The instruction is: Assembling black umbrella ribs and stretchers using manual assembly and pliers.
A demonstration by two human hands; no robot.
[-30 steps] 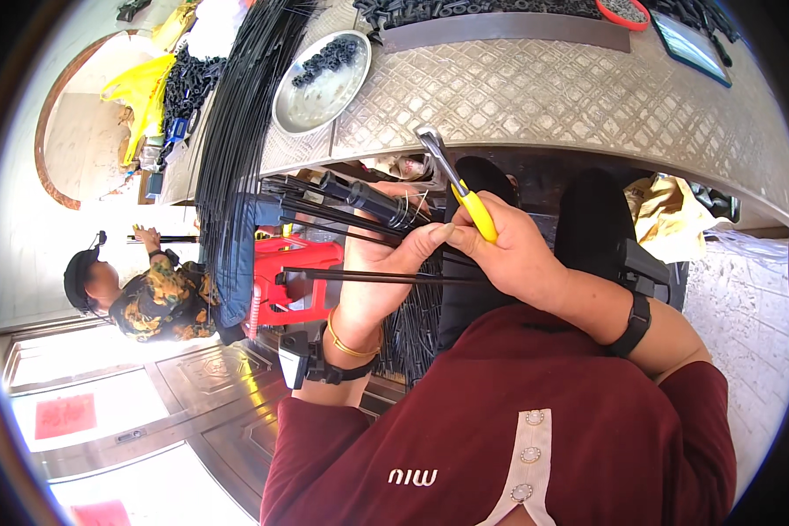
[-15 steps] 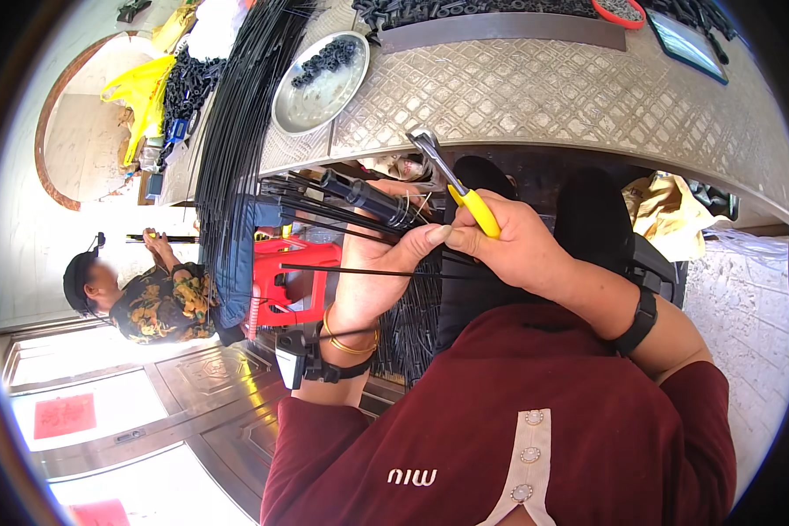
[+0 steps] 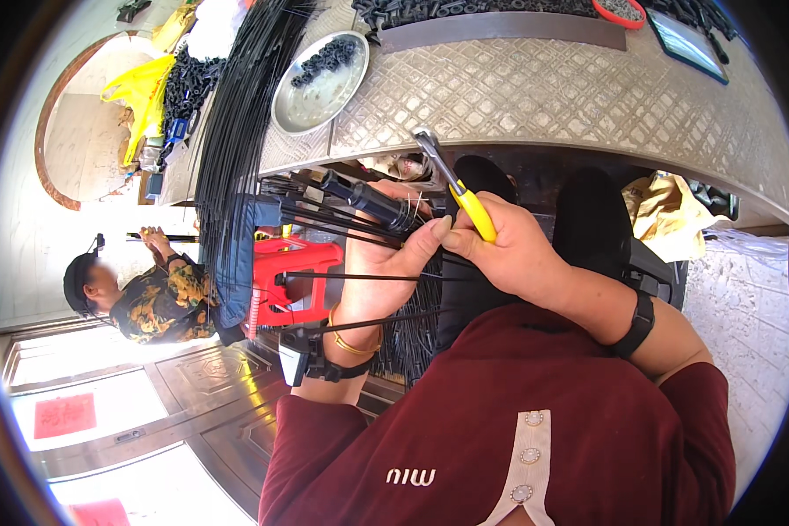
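My left hand (image 3: 373,263) is closed around a bundle of thin black rods (image 3: 320,217) with thick black tubular ends (image 3: 373,202). Around the tubes by the fingers runs a thin pale tie (image 3: 415,207), its loose ends sticking up. My right hand (image 3: 522,250) grips a pair of pliers with yellow handles (image 3: 475,214), their metal jaws pointing away and up toward the table edge. The right thumb and forefinger pinch together against the left thumb; whatever lies between them is too small to make out. Some rods stick out to the left, beneath my left wrist.
A patterned tabletop (image 3: 500,96) spans the far side, holding a metal dish (image 3: 320,110) of small black parts and a long metal strip (image 3: 504,31). Long black rods (image 3: 237,131) hang over its left end. A red stool (image 3: 298,272) stands left; beyond it another person (image 3: 162,298) handles rods.
Both hands stay close together. The pliers have shifted very slightly, the tie's loose ends stand more upright, and the lower rods have spread near my left wrist.
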